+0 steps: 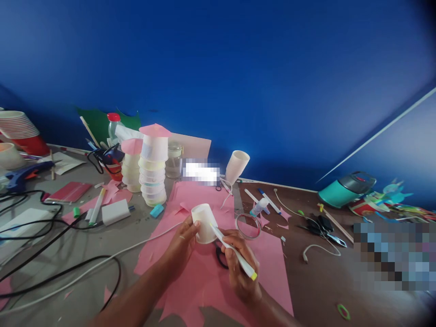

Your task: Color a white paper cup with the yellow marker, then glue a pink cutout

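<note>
White paper cup pinched in left hand, held just above pink paper sheet. Right hand fingers wrapped tight around white marker, tip touching cup wall. Scissors under the hands. Tape roll just right of cup. Cup stack behind, well apart. Cables crowd the left side of grey table; bare brown tabletop to the right. Blue wall behind.

Head camera looks forward and down — close over the table; wall behind.
</note>
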{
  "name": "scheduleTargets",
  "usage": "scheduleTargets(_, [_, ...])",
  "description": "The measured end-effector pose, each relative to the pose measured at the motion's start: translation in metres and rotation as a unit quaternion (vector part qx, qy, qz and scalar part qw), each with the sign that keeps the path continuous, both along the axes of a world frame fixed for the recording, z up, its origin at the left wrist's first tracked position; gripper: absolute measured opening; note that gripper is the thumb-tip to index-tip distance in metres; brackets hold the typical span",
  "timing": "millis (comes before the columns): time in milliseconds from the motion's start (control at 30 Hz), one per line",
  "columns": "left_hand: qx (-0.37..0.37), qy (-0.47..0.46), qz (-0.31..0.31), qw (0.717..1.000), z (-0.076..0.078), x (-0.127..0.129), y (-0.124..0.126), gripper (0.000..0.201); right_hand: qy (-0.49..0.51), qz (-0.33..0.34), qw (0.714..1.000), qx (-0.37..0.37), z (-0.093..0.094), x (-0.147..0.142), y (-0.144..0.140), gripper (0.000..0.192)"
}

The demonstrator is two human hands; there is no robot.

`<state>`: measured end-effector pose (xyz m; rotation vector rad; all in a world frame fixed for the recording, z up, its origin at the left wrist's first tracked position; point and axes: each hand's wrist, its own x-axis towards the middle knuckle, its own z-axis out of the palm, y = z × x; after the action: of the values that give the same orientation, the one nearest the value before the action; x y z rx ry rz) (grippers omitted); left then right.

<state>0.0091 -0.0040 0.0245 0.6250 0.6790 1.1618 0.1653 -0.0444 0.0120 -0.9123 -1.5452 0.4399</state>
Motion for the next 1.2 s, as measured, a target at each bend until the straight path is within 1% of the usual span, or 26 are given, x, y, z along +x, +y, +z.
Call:
scheduleTargets(267, [0.000,0.002,0.000,1.000,-0.001,-0.001,-0.001,0.047,-0.016,0.004,1.000,-0.006,-0.001,0.001,0.000,0.024])
scheduleTargets(533, [0.016,0.008,-0.003,1.000,-0.002,-0.001,0.000,0.047,-0.011,0.010,1.000,0.011,0.001,-0.001,0.002,0.022])
scheduleTargets(700, [0.031,-0.006,-0.019,0.999,-0.003,-0.001,0.000,0.047,-0.003,0.030,0.999,0.035,0.002,-0.001,0.000,0.019])
scheduleTargets(900, [0.036,-0.011,-0.015,0.999,-0.008,-0.001,0.001,0.043,0.027,0.002,0.999,-0.017,-0.001,-0.001,-0.001,0.018])
scheduleTargets(1067, [0.040,-0.019,-0.024,0.999,-0.013,-0.002,0.001,0.041,0.031,0.000,1.000,-0.004,0.000,-0.001,0.002,0.018])
scheduleTargets(1200, [0.041,-0.015,-0.023,0.999,-0.011,-0.001,0.002,0.042,0.030,-0.001,1.000,-0.001,0.001,0.000,0.003,0.019])
